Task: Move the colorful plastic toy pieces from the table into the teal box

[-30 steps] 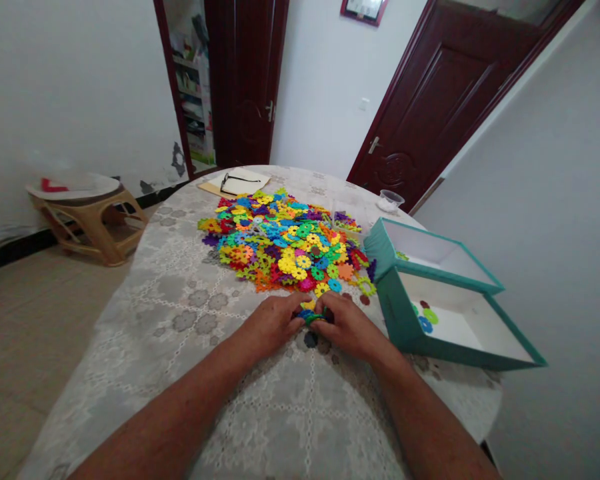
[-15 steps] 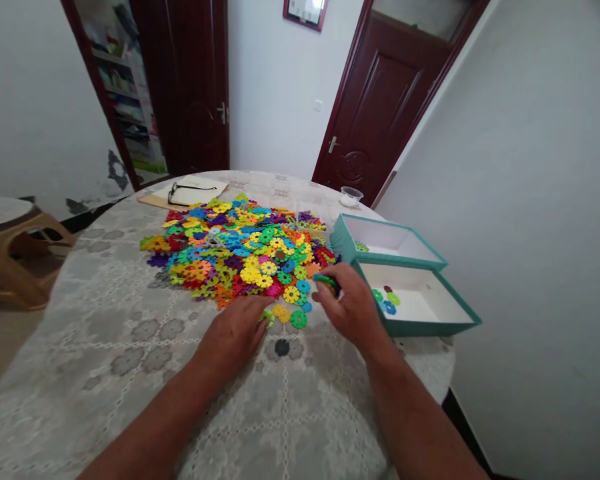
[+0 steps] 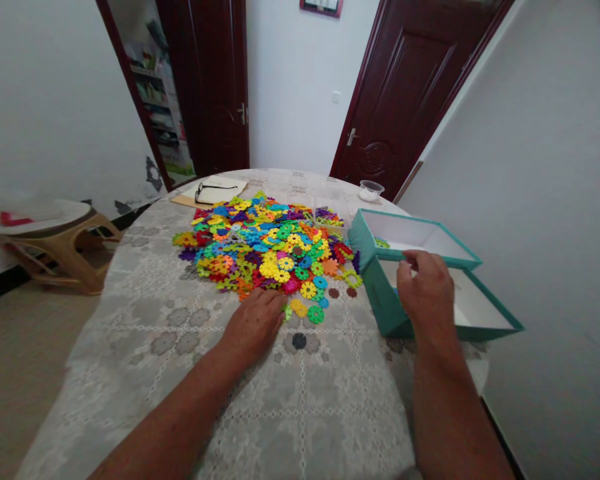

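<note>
The little plastic flower discs (image 3: 270, 243) are lying in a big bright heap in the middle of the round table (image 3: 180, 347), and a few loose ones, like a yellow disc (image 3: 299, 308) and a green disc (image 3: 315, 314), are sitting at the edge nearest the person. The left hand (image 3: 254, 325) is resting palm down on the lace cloth with its fingertips touching those loose pieces. I cannot tell if it is pinching one or just touching. The right hand (image 3: 427, 290) is hanging over the near teal box (image 3: 387, 310) with its fingers curled down. They are hiding whatever is under them, so I cannot tell if it is holding anything. A second teal box (image 3: 365, 237) is sitting just behind, touching the first one. I think it is best to be picking from the loose discs at the edge, not digging into the heap, and to be keeping the hand low over the white inside of the box so nothing is bouncing out. Farther off, glasses (image 3: 215, 191) are lying on a pad, a small clear cup (image 3: 371, 190) is standing by the far edge, and a wooden stool (image 3: 55, 247) is standing on the floor.
</note>
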Action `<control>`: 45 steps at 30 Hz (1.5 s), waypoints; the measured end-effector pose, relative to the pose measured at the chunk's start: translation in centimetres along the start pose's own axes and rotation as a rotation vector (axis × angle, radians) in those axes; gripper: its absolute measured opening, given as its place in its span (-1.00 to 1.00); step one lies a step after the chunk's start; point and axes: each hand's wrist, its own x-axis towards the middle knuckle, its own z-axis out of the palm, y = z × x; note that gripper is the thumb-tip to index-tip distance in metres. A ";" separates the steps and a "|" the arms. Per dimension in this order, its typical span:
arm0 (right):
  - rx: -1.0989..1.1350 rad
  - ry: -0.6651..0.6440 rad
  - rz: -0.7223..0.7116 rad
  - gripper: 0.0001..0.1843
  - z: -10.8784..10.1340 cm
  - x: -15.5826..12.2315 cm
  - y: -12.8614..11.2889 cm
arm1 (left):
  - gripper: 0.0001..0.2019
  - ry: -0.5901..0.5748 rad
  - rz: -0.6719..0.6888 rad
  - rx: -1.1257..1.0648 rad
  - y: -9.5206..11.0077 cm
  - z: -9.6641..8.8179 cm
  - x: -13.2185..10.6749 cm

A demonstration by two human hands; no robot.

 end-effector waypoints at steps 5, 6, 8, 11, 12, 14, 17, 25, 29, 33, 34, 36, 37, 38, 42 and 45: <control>0.335 -0.514 -0.234 -0.81 0.5 -1.8 -4.7 | -0.68 -0.027 0.004 0.032 0.3 -0.1 -0.2; 0.354 -0.636 -0.282 -0.82 0.9 -2.4 -5.5 | -0.68 -0.037 -0.005 0.038 0.3 -0.1 -0.2; 0.336 -0.804 -0.337 -0.80 1.9 -3.6 -6.7 | -0.67 -0.056 -0.031 0.039 0.2 -0.1 -0.2; 0.269 -0.926 -0.346 -0.75 3.3 -4.9 -7.6 | -0.65 -0.072 -0.059 0.007 -0.1 0.1 -0.1; 0.258 -0.949 -0.343 -0.76 3.7 -5.2 -7.6 | -0.65 -0.074 -0.064 -0.009 -0.2 0.1 -0.1; 0.255 -0.966 -0.333 -0.79 4.1 -5.4 -7.5 | -0.68 -0.070 -0.078 -0.037 -0.3 0.0 -0.2; 0.285 -0.972 -0.326 -0.83 4.4 -5.3 -7.3 | -0.74 -0.047 -0.111 -0.055 0.0 -0.4 -0.2; 0.652 -1.125 -0.226 -0.94 3.5 -4.4 -7.5 | -0.74 -0.059 -0.168 -0.087 0.2 -0.7 0.1; 0.729 -1.289 -0.242 -0.70 3.1 -5.2 -8.6 | -0.74 -0.072 -0.164 -0.132 0.1 -0.8 0.0; 0.562 -1.227 -0.354 -0.79 3.1 -6.3 -10.0 | -0.78 -0.072 -0.161 -0.240 -0.3 -1.2 -0.3; 0.536 -1.199 -0.383 -0.83 3.0 -6.5 -10.2 | -0.79 -0.063 -0.162 -0.274 -0.4 -1.3 -0.4; 0.517 -1.163 -0.422 -0.86 2.9 -6.6 -10.5 | -0.79 -0.032 -0.163 -0.341 -0.6 -1.3 -0.5; 0.525 -1.156 -0.433 -0.86 2.9 -6.6 -10.5 | -0.78 -0.016 -0.168 -0.374 -0.6 -1.3 -0.5; 0.547 -1.162 -0.435 -0.85 2.9 -6.6 -10.5 | -0.77 -0.003 -0.175 -0.408 -0.6 -1.3 -0.6; 0.708 -1.174 -0.286 -0.86 3.4 -6.4 -10.2 | -0.83 0.013 -0.194 -0.513 -0.2 -1.4 -0.6; 0.843 -1.103 -0.090 -0.69 4.3 -6.7 -10.0 | -0.84 0.035 -0.203 -0.555 0.2 -1.7 -0.6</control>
